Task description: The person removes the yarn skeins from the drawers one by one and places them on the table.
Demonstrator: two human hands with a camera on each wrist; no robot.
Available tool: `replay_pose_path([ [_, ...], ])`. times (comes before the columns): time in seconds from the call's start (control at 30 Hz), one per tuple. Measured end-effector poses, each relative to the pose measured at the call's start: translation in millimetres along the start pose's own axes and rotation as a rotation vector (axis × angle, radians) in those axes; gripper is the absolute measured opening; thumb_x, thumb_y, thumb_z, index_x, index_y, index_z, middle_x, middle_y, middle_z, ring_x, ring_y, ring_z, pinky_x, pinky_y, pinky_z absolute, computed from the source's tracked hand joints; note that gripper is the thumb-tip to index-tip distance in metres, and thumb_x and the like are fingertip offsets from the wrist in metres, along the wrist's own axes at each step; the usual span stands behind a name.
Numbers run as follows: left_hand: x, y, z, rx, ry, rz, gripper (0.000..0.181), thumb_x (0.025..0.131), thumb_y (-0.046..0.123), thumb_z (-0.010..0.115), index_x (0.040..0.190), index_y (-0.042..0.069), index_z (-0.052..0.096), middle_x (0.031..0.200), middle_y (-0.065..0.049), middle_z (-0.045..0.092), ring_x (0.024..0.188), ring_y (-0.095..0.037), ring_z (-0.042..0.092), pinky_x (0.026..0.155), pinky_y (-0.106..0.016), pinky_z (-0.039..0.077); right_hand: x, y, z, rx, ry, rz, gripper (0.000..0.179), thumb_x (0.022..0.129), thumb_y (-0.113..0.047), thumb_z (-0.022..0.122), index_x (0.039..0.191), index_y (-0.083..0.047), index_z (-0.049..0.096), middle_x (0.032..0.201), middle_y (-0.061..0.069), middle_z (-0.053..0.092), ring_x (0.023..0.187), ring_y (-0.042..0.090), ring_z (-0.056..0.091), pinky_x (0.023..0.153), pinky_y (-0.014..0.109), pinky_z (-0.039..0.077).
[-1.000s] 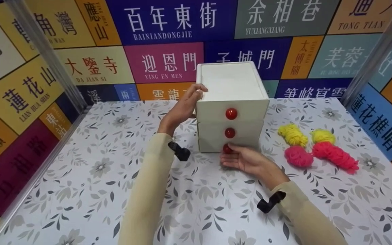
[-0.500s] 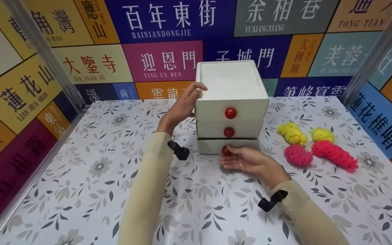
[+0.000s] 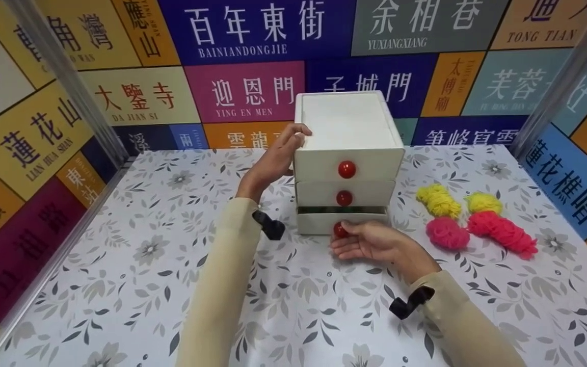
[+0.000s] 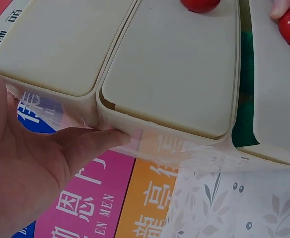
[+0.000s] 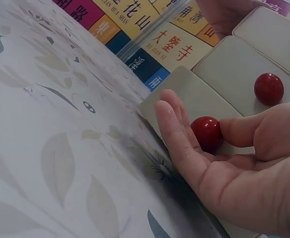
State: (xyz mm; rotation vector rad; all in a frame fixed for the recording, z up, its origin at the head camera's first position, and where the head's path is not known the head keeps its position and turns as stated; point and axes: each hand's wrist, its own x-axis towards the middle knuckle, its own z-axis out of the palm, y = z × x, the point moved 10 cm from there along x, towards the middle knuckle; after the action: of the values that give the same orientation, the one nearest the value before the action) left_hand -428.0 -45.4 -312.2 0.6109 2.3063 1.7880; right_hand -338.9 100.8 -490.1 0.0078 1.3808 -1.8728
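A small white drawer cabinet (image 3: 347, 120) with three stacked drawers, each with a round red knob, stands on the table. My left hand (image 3: 275, 158) grips its upper left edge, fingers over the top and thumb (image 4: 100, 141) against the side. Low at the front, my right hand (image 3: 370, 242) pinches the bottom drawer's red knob (image 5: 207, 134) between thumb and fingers. That bottom drawer (image 3: 314, 224) is pulled out a little, and something green (image 4: 247, 119) shows in the gap above it. The upper two drawers sit closed.
Right of the cabinet lie two yellow yarn bundles (image 3: 437, 201), a magenta one (image 3: 447, 233) and a longer pink-red one (image 3: 502, 234). The table wears a leaf-patterned cover (image 3: 145, 285). Colourful sign-printed panels (image 3: 245, 92) stand behind and at both sides.
The bottom drawer, closed a second ago, has slid out toward me with my right hand on its knob. My left hand has kept its place on the cabinet.
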Motion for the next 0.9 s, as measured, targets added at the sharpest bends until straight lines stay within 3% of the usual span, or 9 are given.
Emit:
replay_pose_path([
  [0.33,-0.1,-0.1,-1.5,0.021,-0.003,0.007,0.024,0.108,0.031,0.030,0.128,0.023,0.041,0.134,-0.015,0.048,0.110,-0.032,0.059,0.093,-0.055,0.052,-6.6,4.1,7.2,-0.027,-0.004,-0.003,0.045,0.107,-0.027,0.044,0.132,0.011,0.044,0.099,0.013,0.072,0.090,0.023,0.074,0.088,0.035,0.060],
  [0.63,-2.1,-2.7,-2.1,0.070,0.013,-0.020,0.027,0.106,0.035,0.032,0.131,0.029,0.039,0.150,-0.006,0.038,0.125,-0.032,0.053,0.102,-0.059,0.048,-14.1,11.5,15.3,-0.077,-0.042,-0.013,0.042,0.109,-0.025,0.039,0.127,0.012,0.046,0.094,0.010,0.071,0.086,0.019,0.073,0.083,0.032,0.061],
  [0.9,-1.0,-2.9,-1.6,0.059,0.010,-0.023,0.025,0.107,0.034,0.031,0.129,0.030,0.041,0.148,-0.007,0.040,0.124,-0.034,0.055,0.100,-0.060,0.049,-25.7,21.4,20.3,-0.108,-0.038,-0.010,0.043,0.108,-0.027,0.043,0.127,0.012,0.049,0.093,0.009,0.071,0.085,0.019,0.073,0.082,0.031,0.061],
])
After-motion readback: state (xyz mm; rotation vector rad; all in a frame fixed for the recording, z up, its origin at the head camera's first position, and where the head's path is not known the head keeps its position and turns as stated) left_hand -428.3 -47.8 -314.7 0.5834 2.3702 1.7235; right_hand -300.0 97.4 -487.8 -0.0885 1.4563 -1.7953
